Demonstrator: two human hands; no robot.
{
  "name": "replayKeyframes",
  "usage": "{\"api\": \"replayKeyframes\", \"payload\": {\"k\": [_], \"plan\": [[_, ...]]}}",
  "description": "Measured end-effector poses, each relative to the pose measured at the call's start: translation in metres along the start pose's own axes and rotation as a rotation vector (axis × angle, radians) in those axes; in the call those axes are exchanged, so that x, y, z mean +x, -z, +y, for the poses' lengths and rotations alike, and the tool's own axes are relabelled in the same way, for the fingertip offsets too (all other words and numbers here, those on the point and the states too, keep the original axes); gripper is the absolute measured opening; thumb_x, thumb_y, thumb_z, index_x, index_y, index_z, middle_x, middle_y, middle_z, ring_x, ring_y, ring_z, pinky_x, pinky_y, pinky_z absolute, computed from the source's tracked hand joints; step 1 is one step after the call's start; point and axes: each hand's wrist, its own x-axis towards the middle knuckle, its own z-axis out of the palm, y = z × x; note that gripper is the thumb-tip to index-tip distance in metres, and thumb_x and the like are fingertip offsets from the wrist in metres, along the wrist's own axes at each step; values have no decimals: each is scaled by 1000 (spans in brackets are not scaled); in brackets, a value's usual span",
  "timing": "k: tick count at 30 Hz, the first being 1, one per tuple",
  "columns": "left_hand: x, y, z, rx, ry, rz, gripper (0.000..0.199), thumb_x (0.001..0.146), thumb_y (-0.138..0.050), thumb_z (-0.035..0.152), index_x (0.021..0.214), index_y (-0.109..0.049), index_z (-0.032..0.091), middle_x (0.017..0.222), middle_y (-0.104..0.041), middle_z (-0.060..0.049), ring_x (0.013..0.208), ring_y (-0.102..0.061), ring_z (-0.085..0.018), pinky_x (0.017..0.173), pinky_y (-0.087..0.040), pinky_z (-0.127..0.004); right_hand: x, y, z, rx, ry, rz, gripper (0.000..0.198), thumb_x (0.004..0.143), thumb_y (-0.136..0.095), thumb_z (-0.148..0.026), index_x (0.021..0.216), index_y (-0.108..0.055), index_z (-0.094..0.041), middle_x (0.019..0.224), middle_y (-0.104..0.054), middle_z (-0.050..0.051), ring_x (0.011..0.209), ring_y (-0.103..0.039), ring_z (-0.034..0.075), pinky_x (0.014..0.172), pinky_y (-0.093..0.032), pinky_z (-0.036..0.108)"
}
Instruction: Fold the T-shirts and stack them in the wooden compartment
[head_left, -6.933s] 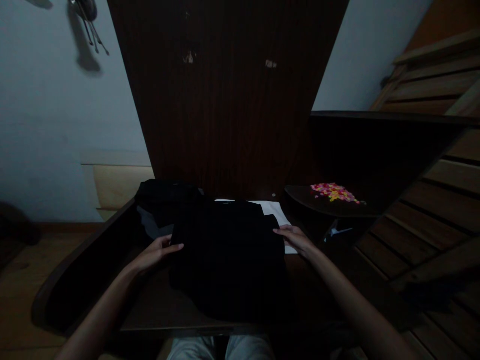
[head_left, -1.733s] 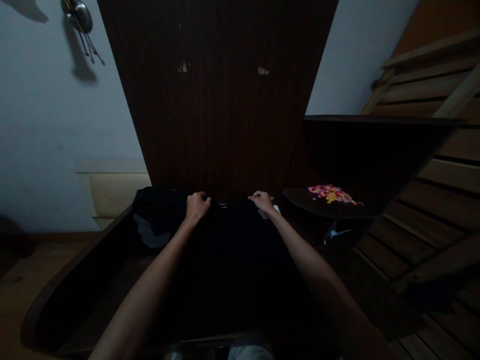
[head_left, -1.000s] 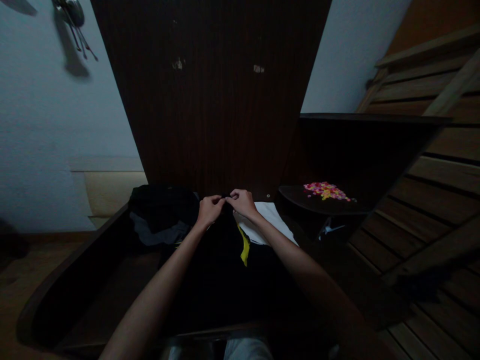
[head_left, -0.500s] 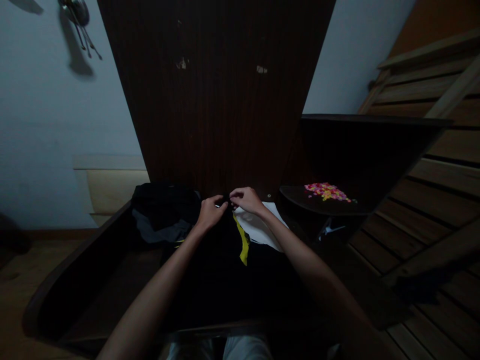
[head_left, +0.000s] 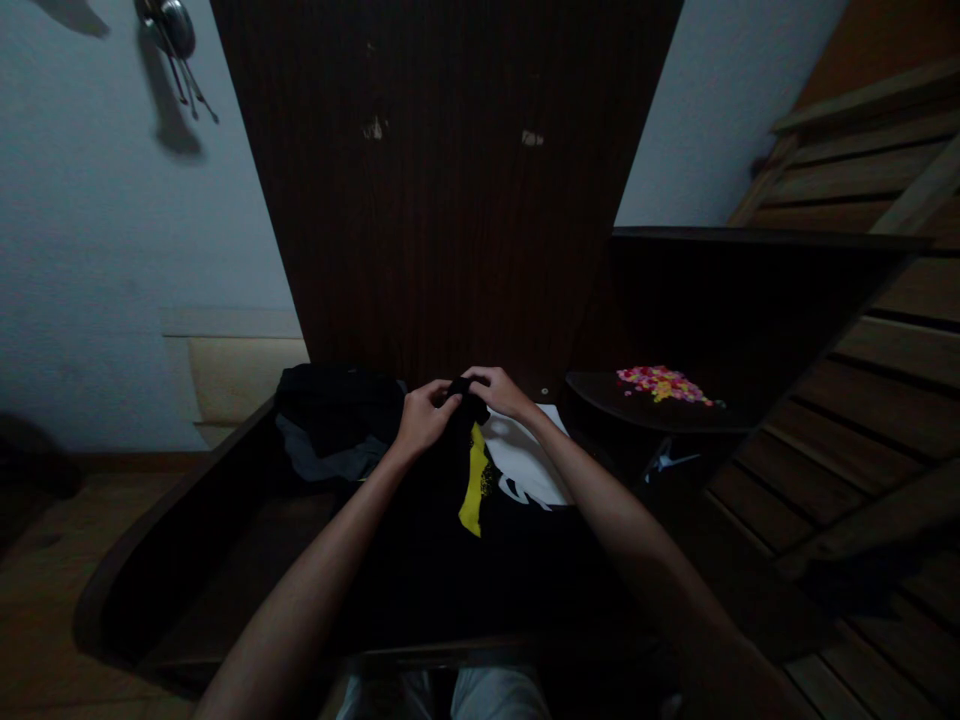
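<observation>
A black garment with yellow and white parts point(head_left: 480, 570) lies spread in front of me; its exact kind is hard to make out in the dim light. My left hand point(head_left: 424, 418) pinches a dark bunched edge of it between thumb and fingers. Close to its right, my right hand point(head_left: 498, 390) grips the same raised edge, fingers curled. The yellow strip point(head_left: 475, 480) hangs just below the hands, and the white panel point(head_left: 529, 455) with some dark print is partly covered by my right forearm.
Left of my hands sits a pile of black and grey cloth point(head_left: 330, 430). At the right, a small dark shelf point(head_left: 600, 395) bears many pink, red and yellow bits point(head_left: 664, 383), above a pale clip-like object point(head_left: 667, 460). A dark wooden panel point(head_left: 450, 220) stands behind; wooden slats point(head_left: 885, 360) are at far right.
The pinched edge is lifted a little and shows more between my hands. The yellow strip has swung left and looks wider, and dark print now shows on the white panel. The view has shifted slightly.
</observation>
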Motion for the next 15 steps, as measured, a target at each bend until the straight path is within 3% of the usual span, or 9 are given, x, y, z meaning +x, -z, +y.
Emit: {"api": "replayKeyframes", "payload": {"k": [8,12,13,15], "plan": [[-5,2,7,167,42,108,28,80,-62,29,106,-63,17,95,-72,-7,86,-67,-19,78,-52,-30,9,-5,11,-59,18,134,17,75,-45,-21,85,-59,-19,84,-63,-1,84,-58,16,82,-43,27],[-46,3,17,400,-84,226,17,86,-54,28,101,-60,19,99,-67,-9,95,-62,-21,87,-49,-35,14,1,20,-63,-2,249,16,77,-43,-23,86,-56,-20,85,-62,-1,84,-57,16,81,-43,26],[-63,2,18,430,-117,205,14,88,-51,28,94,-60,20,93,-66,-8,92,-61,-21,86,-49,-36,15,3,22,-59,-1,277,16,78,-43,-24,86,-56,-20,84,-62,0,84,-57,16,80,-43,26],[-101,-3,18,421,-187,4,17,90,-47,28,86,-62,21,83,-64,-7,81,-61,-20,78,-51,-34,19,8,25,-60,-11,331,16,79,-42,-26,86,-55,-21,84,-62,0,84,-57,17,79,-43,26]]}}
